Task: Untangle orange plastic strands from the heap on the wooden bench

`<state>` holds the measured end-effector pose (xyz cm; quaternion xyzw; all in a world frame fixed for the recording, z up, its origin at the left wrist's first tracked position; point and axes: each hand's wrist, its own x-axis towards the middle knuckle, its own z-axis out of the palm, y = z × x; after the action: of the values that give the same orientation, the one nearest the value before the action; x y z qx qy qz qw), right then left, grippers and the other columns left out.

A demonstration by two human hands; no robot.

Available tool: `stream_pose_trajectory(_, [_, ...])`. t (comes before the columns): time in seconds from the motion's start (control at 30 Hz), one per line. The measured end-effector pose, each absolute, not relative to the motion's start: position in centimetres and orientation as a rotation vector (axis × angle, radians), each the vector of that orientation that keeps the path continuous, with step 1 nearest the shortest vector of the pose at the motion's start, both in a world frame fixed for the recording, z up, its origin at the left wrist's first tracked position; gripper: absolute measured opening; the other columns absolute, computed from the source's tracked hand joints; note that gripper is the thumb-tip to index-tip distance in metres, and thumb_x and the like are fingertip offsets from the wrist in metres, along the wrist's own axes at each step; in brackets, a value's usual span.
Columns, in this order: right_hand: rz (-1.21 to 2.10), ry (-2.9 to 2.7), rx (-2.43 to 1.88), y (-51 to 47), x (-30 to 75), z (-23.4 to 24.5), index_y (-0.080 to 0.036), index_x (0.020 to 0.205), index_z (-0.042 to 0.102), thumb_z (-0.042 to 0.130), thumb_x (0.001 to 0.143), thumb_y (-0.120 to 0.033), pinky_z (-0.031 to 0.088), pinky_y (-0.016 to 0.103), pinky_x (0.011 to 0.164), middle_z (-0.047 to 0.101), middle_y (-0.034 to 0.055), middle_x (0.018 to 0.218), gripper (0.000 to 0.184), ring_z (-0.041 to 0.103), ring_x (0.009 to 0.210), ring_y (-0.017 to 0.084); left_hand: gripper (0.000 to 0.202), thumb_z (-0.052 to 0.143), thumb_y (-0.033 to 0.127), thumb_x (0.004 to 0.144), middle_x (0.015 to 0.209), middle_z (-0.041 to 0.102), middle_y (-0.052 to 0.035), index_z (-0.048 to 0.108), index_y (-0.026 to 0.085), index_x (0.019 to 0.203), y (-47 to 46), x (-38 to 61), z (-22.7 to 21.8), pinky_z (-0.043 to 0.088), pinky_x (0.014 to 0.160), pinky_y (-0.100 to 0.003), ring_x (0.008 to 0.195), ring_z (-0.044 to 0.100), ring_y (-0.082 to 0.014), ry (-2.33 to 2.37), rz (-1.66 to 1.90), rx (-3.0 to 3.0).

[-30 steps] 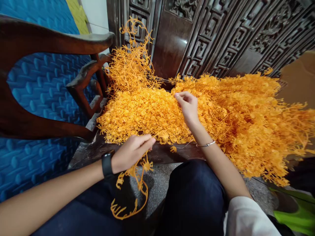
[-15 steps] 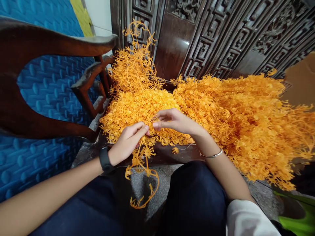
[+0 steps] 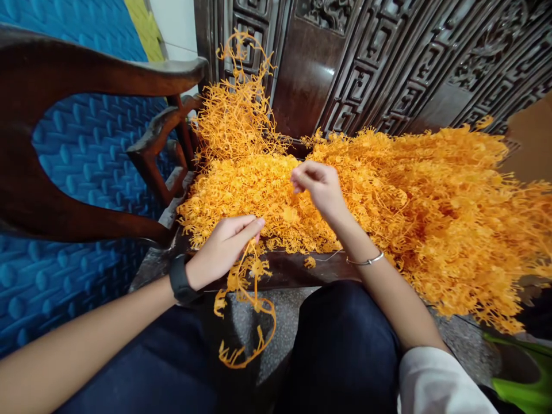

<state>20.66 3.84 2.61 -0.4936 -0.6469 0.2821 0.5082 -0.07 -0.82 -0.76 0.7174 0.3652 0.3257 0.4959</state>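
Observation:
My left hand (image 3: 228, 247), with a dark band on its wrist, is closed in a pinch on an orange plastic sprue (image 3: 255, 270). The sprue hangs below the fingers, its thin curled end over the floor. My right hand (image 3: 318, 183) hovers above the pile with its fingers drawn together; whether anything small is in them is hidden. Beneath both hands spreads a heap of orange plastic pieces (image 3: 241, 190), flower-like with thin spiky arms. One loose orange piece (image 3: 309, 262) lies at the front edge of the dark wooden seat (image 3: 284, 270).
A tangle of bare orange stems (image 3: 237, 123) stands at the back left. More orange branching bunches (image 3: 452, 218) fill the right side. A carved wooden backrest (image 3: 306, 80) rises behind. At left are a wooden chair (image 3: 103, 72) and blue matting (image 3: 99, 149). A cardboard piece (image 3: 532, 138) is far right.
My right hand has moved up and to the right, away from my left hand, and its fingers have curled in. My left hand keeps its hold on the sprue, nearly in place.

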Motion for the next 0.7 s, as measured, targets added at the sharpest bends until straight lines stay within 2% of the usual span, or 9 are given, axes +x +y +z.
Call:
stream_pose_trajectory(0.1, [0.552, -1.439, -1.238, 3.9, 22.4, 2.8, -0.017, 0.063, 0.054, 0.058, 0.079, -0.036, 0.040, 0.023, 0.052, 0.054, -0.0017, 0.061, 0.025, 0.050, 0.052, 0.005, 0.035, 0.042, 0.032, 0.089, 0.053, 0.035, 0.0058, 0.041, 0.017, 0.058, -1.6, 0.0, -0.7, 0.030, 0.049, -0.020, 0.049, 0.036, -0.0068, 0.828, 0.773, 1.797])
stream_pose_trajectory(0.17, [0.751, -1.593, -1.258, 3.4, 22.6, 2.7, -0.016, 0.068, 0.057, 0.054, 0.081, -0.045, 0.043, 0.023, 0.057, 0.058, 0.0006, 0.065, 0.031, 0.054, 0.057, 0.007, 0.033, 0.042, 0.033, 0.089, 0.053, 0.037, 0.0059, 0.044, 0.017, 0.060, -1.9, 0.0, -0.8, 0.030, 0.047, -0.020, 0.048, 0.036, -0.0070, 0.828, 0.764, 1.799])
stream_pose_trajectory(0.23, [1.083, -1.828, -1.219, 2.7, 21.9, 2.5, -0.015, 0.073, 0.059, 0.053, 0.079, -0.052, 0.046, 0.025, 0.062, 0.062, 0.0026, 0.070, 0.037, 0.058, 0.062, 0.009, 0.031, 0.041, 0.035, 0.089, 0.051, 0.037, 0.0062, 0.047, 0.017, 0.064, -1.7, 0.1, -0.9, 0.030, 0.044, -0.020, 0.045, 0.037, -0.0070, 0.871, 0.770, 1.763])
stream_pose_trajectory(0.3, [1.308, -1.962, -1.155, 2.2, 20.8, 2.2, -0.015, 0.071, 0.058, 0.058, 0.075, -0.053, 0.047, 0.026, 0.062, 0.063, 0.0017, 0.067, 0.038, 0.058, 0.061, 0.010, 0.031, 0.041, 0.037, 0.089, 0.051, 0.037, 0.0063, 0.048, 0.017, 0.066, -1.3, 0.1, -1.0, 0.030, 0.042, -0.019, 0.044, 0.038, -0.0071, 0.929, 0.802, 1.708])
stream_pose_trajectory(0.33, [1.321, -1.979, -1.137, 2.1, 20.2, 2.1, -0.015, 0.068, 0.057, 0.061, 0.073, -0.052, 0.046, 0.025, 0.061, 0.061, 0.0002, 0.062, 0.037, 0.057, 0.059, 0.009, 0.031, 0.041, 0.038, 0.089, 0.050, 0.038, 0.0063, 0.049, 0.017, 0.067, -1.1, 0.1, -1.1, 0.030, 0.042, -0.019, 0.043, 0.038, -0.0072, 0.954, 0.813, 1.685])
stream_pose_trajectory(0.47, [1.043, -1.826, -1.164, 1.9, 18.4, 2.4, -0.016, 0.060, 0.056, 0.061, 0.075, -0.047, 0.039, 0.023, 0.053, 0.049, -0.0046, 0.049, 0.035, 0.047, 0.048, 0.006, 0.033, 0.041, 0.039, 0.088, 0.049, 0.035, 0.0061, 0.046, 0.017, 0.063, -0.4, 0.0, -1.1, 0.029, 0.041, -0.020, 0.043, 0.036, -0.0074, 0.973, 0.815, 1.687])
stream_pose_trajectory(0.6, [0.808, -1.679, -1.169, 2.2, 18.4, 2.7, -0.017, 0.055, 0.054, 0.059, 0.078, -0.040, 0.037, 0.025, 0.053, 0.049, -0.0025, 0.050, 0.033, 0.045, 0.048, 0.007, 0.035, 0.042, 0.036, 0.088, 0.050, 0.032, 0.0061, 0.042, 0.017, 0.059, -0.7, -0.2, -0.7, 0.026, 0.043, -0.021, 0.044, 0.032, -0.0070, 0.959, 0.843, 1.702])
stream_pose_trajectory(0.7, [0.500, -1.429, -1.189, 3.3, 20.4, 2.0, -0.019, 0.057, 0.050, 0.051, 0.084, -0.037, 0.037, 0.026, 0.055, 0.047, -0.0020, 0.054, 0.032, 0.045, 0.051, 0.008, 0.036, 0.041, 0.033, 0.089, 0.050, 0.031, 0.0061, 0.039, 0.017, 0.056, -1.6, -0.4, -0.5, 0.026, 0.045, -0.021, 0.046, 0.031, -0.0067, 0.935, 0.857, 1.754])
